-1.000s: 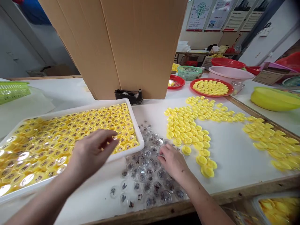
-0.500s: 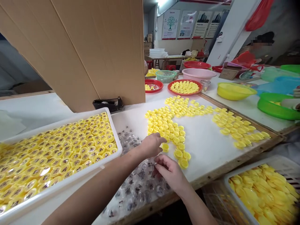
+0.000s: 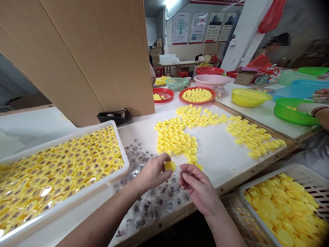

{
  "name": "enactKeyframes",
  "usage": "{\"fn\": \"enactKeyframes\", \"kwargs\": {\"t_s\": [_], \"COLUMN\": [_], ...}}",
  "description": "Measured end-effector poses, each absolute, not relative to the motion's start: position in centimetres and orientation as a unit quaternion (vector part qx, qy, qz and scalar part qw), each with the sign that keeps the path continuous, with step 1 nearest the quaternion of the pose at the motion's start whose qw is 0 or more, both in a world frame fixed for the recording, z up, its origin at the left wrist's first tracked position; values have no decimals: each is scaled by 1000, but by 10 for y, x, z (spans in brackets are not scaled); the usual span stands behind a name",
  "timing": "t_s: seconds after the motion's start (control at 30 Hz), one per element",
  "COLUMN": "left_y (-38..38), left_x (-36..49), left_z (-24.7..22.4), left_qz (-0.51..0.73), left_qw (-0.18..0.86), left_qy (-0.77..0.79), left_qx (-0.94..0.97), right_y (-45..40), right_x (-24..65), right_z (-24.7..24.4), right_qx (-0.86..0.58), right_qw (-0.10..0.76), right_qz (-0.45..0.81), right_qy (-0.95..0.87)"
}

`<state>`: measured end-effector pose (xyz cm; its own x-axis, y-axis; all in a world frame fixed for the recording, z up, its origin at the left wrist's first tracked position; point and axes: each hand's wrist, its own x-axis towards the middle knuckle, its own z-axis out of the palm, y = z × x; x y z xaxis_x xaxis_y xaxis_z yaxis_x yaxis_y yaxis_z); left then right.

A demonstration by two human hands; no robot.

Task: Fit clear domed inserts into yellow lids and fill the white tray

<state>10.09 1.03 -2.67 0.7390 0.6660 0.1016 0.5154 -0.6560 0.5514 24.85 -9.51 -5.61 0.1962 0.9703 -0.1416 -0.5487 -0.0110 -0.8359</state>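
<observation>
My left hand [image 3: 154,173] pinches a small round yellow cup [image 3: 169,165] between thumb and fingers. Close to it on the right, my right hand [image 3: 196,185] has its fingertips closed on a small clear disc [image 3: 181,179] with a dark print, mostly hidden by the fingers. Under and beside both hands lie many clear printed discs [image 3: 154,212] in a loose heap on the white table. Just beyond, several rows of yellow cups [image 3: 177,140] stand on the tabletop. At left, a white tray [image 3: 122,151] is packed with yellow cups bearing printed discs.
A cardboard sheet [image 3: 102,51] rises behind the tray, with a black tape dispenser [image 3: 115,117] at its foot. A basket [image 3: 244,192] of yellow pieces stands below the wooden edge at right. Red plates and basins sit farther back; another person's hand [image 3: 321,96] is by a green basin [image 3: 293,111].
My left hand has picked up a yellow cup from the tabletop and drawn it back toward me. My right hand has shifted slightly right. The view has turned a little.
</observation>
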Motion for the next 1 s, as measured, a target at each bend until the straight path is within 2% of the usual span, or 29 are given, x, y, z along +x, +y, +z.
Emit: {"fn": "enactKeyframes", "kwargs": {"t_s": [0.13,0.27,0.5,0.77,0.87,1.0], "left_y": [-14,-28,-35,-42,-43,-44], "left_x": [68,46,13,-15,-20,-28], "left_z": [-23,-28,-32,-31,-29,-30], "left_qz": [219,262,308,343,347,362], "left_qw": [423,490,484,462,455,476], "left_qy": [347,374,416,425,440,415], "left_qx": [808,743,706,699,693,686], "right_y": [-92,-85,-75,-76,-73,-66], "right_x": [235,217,183,160,154,147], "right_z": [-51,-47,-42,-23,-8,1], "right_qx": [-380,-390,-463,-496,-495,-504], "right_qw": [637,600,538,400,330,284], "right_qz": [610,629,580,342,286,236], "right_qy": [-280,-303,-400,-691,-751,-781]}}
